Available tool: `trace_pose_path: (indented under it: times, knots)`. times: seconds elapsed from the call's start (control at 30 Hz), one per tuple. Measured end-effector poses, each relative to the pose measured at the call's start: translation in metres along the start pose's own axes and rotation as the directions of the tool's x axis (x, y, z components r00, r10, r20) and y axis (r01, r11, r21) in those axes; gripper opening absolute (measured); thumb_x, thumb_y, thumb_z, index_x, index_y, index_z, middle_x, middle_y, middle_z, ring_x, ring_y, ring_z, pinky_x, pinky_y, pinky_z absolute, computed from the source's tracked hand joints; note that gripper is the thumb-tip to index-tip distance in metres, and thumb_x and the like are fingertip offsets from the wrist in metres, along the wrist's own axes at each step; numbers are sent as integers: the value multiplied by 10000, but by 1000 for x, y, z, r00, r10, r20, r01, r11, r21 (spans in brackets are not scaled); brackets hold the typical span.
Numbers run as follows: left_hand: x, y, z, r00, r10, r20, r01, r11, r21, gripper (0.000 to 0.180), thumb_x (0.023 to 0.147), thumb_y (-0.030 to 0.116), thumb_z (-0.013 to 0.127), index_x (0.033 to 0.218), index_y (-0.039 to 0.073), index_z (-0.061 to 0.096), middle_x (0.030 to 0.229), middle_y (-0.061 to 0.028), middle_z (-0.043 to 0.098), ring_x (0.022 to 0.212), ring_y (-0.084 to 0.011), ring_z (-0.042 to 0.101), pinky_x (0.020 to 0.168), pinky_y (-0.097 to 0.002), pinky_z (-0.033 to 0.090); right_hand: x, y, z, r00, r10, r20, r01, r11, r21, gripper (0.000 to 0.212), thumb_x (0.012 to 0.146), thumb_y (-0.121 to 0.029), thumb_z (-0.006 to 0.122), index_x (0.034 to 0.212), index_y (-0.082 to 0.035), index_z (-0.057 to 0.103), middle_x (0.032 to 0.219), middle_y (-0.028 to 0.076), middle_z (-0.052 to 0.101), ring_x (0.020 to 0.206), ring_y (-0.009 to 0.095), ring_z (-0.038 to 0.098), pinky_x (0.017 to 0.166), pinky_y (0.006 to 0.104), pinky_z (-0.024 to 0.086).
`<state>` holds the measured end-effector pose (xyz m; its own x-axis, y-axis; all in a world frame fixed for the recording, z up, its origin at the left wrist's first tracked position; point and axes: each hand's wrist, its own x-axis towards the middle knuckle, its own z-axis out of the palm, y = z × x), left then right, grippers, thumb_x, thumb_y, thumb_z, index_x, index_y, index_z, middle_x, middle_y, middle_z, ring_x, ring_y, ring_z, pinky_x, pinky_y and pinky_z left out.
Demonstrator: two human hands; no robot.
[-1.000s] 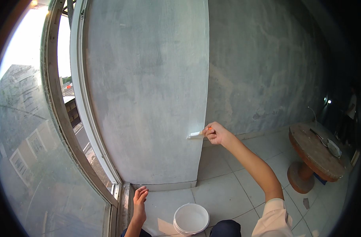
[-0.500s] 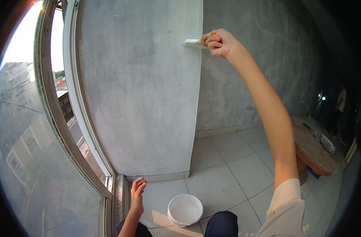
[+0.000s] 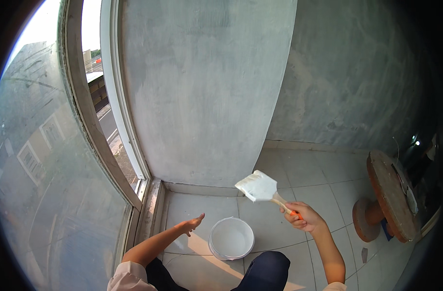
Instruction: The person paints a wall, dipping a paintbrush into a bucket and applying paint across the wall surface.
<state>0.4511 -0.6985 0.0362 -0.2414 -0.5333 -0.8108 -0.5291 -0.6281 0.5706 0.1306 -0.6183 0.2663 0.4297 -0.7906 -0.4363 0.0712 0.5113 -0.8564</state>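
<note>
My right hand [image 3: 304, 217] is closed round the handle of a wide paintbrush [image 3: 261, 187]. The bristles are coated in white paint and point up and to the left, away from the wall. Below and left of the brush, a white bucket [image 3: 211, 247] stands on the floor in front of my knees; its inside looks white. My left hand [image 3: 191, 225] holds nothing and hovers left of the bucket, fingers stretched out. Ahead rises a grey wall section [image 3: 202, 97] with streaky whitish paint over it.
At the left is a glass pane [image 3: 51, 160] in a worn frame, beside a white window frame [image 3: 115, 87]. A spool-shaped wooden table [image 3: 391, 199] stands at the right with things on top. A darker grey wall [image 3: 347, 82] lies behind. Pale tiles [image 3: 299, 165] cover the floor.
My right hand has brought the paintbrush down from the wall's upper edge to just above and right of the bucket. My left hand has moved right, its fingers straightening. The view has tilted down.
</note>
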Motion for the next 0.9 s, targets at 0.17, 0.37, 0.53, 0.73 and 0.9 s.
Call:
trace_pose_path:
  times: [0.17, 0.37, 0.53, 0.73, 0.9]
  knots:
    - [22, -21, 45, 981, -132, 144, 158, 970, -186, 1035, 572, 777, 161, 1246, 1, 41, 1235, -288, 146, 1161, -392, 147, 875, -537, 211, 16, 57, -46, 951, 304, 57, -279, 922, -268, 263, 832, -268, 385, 826, -15, 458, 481, -43, 326, 327, 0, 197, 273, 141, 149]
    - [22, -26, 60, 977, -78, 199, 143, 930, -338, 1107, 516, 812, 105, 1239, -20, 4, 1157, -299, 297, 1054, -395, 350, 857, -519, 255, 67, 83, -37, 865, 502, 32, -358, 658, -662, 252, 824, -279, 393, 822, -47, 492, 493, -48, 350, 387, 11, 233, 336, 162, 173]
    - [4, -22, 45, 984, -1, 176, 37, 979, -200, 1074, 548, 792, 72, 1236, -32, 34, 1170, -283, 293, 1006, -384, 403, 850, -511, 266, 108, 93, -18, 843, 538, 23, -233, 403, -885, 248, 784, -277, 414, 801, -41, 488, 512, -28, 401, 399, 48, 297, 348, 211, 230]
    - [-72, 16, 65, 988, 128, -87, -137, 985, -107, 1010, 592, 768, 107, 1221, -18, 193, 1137, -251, 363, 1056, -366, 356, 888, -479, 224, 166, 122, -14, 848, 530, 3, -184, 298, -937, 186, 742, -210, 443, 713, -31, 487, 513, 9, 426, 396, 69, 323, 336, 219, 229]
    - [-70, 15, 70, 935, 233, -268, -235, 972, 26, 859, 697, 674, 144, 1093, -37, 417, 1129, -225, 387, 1054, -317, 372, 888, -369, 268, 202, 137, -10, 782, 623, -15, -195, 222, -955, 147, 683, -166, 479, 613, -36, 492, 491, 10, 414, 360, 75, 300, 322, 216, 213]
